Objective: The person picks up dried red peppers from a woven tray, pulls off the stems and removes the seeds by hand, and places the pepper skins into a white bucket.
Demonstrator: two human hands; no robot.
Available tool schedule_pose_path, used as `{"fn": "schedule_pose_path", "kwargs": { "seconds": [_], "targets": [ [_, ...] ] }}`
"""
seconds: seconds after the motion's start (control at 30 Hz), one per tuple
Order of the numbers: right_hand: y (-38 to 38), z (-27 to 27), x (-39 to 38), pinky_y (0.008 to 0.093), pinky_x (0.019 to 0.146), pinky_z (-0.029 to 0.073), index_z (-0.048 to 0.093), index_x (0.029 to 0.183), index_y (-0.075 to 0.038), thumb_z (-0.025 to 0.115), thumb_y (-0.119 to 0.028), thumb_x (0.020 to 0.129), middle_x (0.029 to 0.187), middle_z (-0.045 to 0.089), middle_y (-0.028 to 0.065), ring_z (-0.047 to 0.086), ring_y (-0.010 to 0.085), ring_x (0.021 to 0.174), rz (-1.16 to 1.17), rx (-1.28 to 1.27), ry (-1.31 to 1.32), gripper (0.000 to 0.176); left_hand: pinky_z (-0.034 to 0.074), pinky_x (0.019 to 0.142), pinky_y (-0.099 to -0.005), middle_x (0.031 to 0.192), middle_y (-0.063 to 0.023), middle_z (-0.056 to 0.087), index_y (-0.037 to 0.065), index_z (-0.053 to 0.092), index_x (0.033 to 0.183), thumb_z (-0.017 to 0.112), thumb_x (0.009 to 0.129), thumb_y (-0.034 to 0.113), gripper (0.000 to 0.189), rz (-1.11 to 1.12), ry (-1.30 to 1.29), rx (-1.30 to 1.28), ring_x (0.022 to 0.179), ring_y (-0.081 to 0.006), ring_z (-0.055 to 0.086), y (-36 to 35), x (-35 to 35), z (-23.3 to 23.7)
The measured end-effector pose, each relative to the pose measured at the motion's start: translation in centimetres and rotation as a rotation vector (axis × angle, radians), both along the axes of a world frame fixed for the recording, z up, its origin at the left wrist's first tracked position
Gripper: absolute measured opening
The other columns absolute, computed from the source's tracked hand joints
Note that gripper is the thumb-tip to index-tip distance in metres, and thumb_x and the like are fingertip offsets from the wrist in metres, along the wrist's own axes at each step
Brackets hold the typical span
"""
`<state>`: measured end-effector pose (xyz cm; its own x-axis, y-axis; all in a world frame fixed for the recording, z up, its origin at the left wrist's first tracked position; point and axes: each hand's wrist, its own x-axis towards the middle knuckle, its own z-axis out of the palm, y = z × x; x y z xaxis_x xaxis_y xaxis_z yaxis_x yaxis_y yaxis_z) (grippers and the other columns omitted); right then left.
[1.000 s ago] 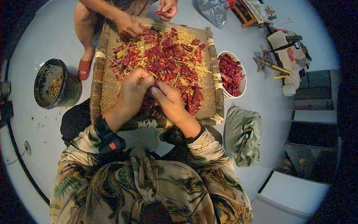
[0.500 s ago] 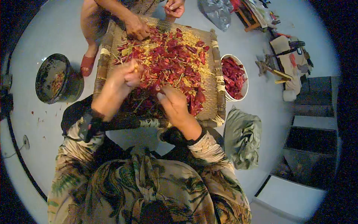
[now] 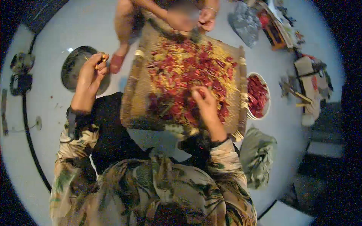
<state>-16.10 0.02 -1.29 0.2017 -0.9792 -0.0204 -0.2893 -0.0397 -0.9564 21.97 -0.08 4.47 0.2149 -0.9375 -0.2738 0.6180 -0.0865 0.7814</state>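
My left hand is raised over the near side of a dark bucket, its fingers curled around small orange-brown bits with a thin yellowish stalk sticking out. Over the woven tray, my right hand has thumb and fingers drawn together at the dried red chilies. What lies between those fingertips is hidden. Yellow seeds or flakes are spread among the chilies on the tray.
Across the tray sits another person, one hand raised and a head partly over the far edge. A white bucket of red chilies stands to the right. Near it lies a grey-green bag. A dark plastic bag is farther back.
My left hand has moved from above the tray leftward to the dark bucket. My right hand stays over the chilies. The view has shifted, and the other person's head now shows.
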Motion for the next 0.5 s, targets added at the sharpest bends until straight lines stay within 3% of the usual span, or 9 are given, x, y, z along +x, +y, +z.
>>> {"fn": "schedule_pose_path", "kwargs": {
  "seconds": [0.03,0.13,0.23,0.27,0.37,0.4,0.5],
  "targets": [
    [0.1,0.6,0.1,0.0295,0.085,0.043,0.06,0.101,-0.004,0.059,-0.023,0.087,0.094,0.063,0.0065,0.057,0.0173,0.091,-0.029,0.067,-0.006,0.023,0.032,0.045,-0.0189,0.075,-0.0041,0.052,-0.001,0.051,0.09,0.047,0.09,0.012,0.013,0.088,-0.046,0.04,0.051,-0.0052,0.037,0.6,1.9,-0.4],
    [-0.3,-0.2,-0.3,0.0275,0.08,0.045,0.06,0.102,-0.002,0.058,-0.023,0.088,0.087,0.063,0.005,0.057,0.0138,0.086,-0.043,0.097,0.003,0.025,0.036,0.043,-0.0213,0.061,-0.0005,0.048,0.002,0.052,0.087,0.045,0.091,0.02,0.02,0.184,-0.167,0.215,0.051,-0.0084,0.044,1.6,9.6,-4.6],
    [-0.3,-0.8,-0.1,0.0257,0.072,0.044,0.059,0.102,-0.001,0.058,-0.021,0.089,0.085,0.061,0.0033,0.055,0.0108,0.077,-0.071,0.105,-0.037,0.024,0.04,0.044,-0.0198,0.06,-0.0001,0.047,0.002,0.052,0.089,0.043,0.093,0.022,0.022,0.312,-0.228,0.187,0.049,-0.0092,0.045,2.2,13.8,-6.4],
    [-0.3,-0.9,-0.2,0.0251,0.072,0.044,0.059,0.102,-0.001,0.058,-0.021,0.089,0.085,0.061,0.0033,0.054,0.0105,0.077,-0.063,0.065,0.011,0.023,0.051,0.064,-0.0293,0.082,-0.0095,0.058,0.0,0.051,0.107,0.043,0.093,0.036,0.039,0.305,-0.258,0.174,0.07,-0.0181,0.058,2.2,18.1,-10.1],
    [-0.3,-0.7,0.1,0.0251,0.073,0.044,0.06,0.1,-0.002,0.058,-0.021,0.088,0.087,0.061,0.0034,0.054,0.0104,0.079,-0.072,0.034,0.105,0.023,0.044,0.088,-0.0461,0.119,-0.0177,0.051,0.004,0.041,0.129,0.042,0.09,0.051,0.06,0.207,-0.267,0.218,0.106,-0.03,0.053,2.0,19.7,-9.1],
    [-0.5,-1.4,-0.2,0.0254,0.073,0.044,0.06,0.1,-0.002,0.059,-0.022,0.088,0.087,0.061,0.0033,0.054,0.0106,0.079,-0.081,0.021,0.111,0.023,0.03,0.099,-0.0546,0.14,-0.0169,0.033,0.01,0.031,0.139,0.043,0.085,0.062,0.075,0.107,-0.279,0.202,0.125,-0.0357,0.035,1.2,25.6,-14.4],
    [-1.1,-3.1,-0.8,0.0259,0.074,0.044,0.061,0.098,-0.002,0.06,-0.024,0.087,0.087,0.061,0.0037,0.055,0.0114,0.079,-0.077,0.077,0.04,0.025,0.035,0.095,-0.0523,0.134,-0.0161,0.04,0.009,0.034,0.136,0.044,0.085,0.061,0.073,0.085,-0.253,0.121,0.12,-0.0342,0.041,1.5,25.1,-13.7]
  ]
}}
